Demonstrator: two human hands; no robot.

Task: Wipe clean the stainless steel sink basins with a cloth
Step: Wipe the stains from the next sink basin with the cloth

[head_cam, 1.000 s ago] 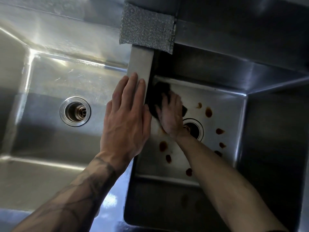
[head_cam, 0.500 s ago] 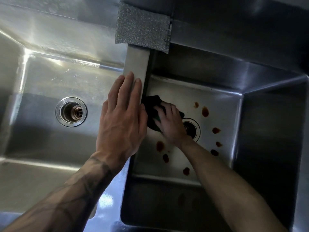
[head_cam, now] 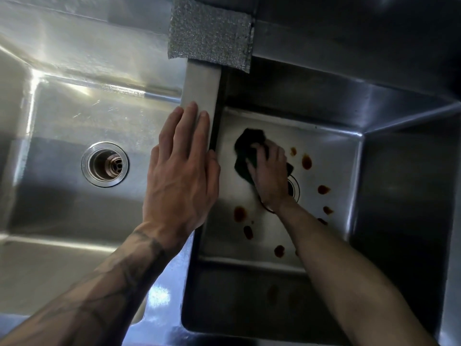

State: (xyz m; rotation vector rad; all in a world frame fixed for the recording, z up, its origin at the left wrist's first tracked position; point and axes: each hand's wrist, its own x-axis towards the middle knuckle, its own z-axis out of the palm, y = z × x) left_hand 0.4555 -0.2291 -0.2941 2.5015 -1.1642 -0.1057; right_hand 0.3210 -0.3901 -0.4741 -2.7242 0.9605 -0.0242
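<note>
Drain in the left basin shows no stains. Left hand lies flat on the divider, fingers together. Right of the divider, right hand presses the cloth; fingers spread. Risk: wiping may smear the brown spots instead of lifting them.

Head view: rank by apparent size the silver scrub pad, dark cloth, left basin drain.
1. silver scrub pad, clearly largest.
2. dark cloth and left basin drain: too close to rank; the right hand hides part of the cloth.
</note>
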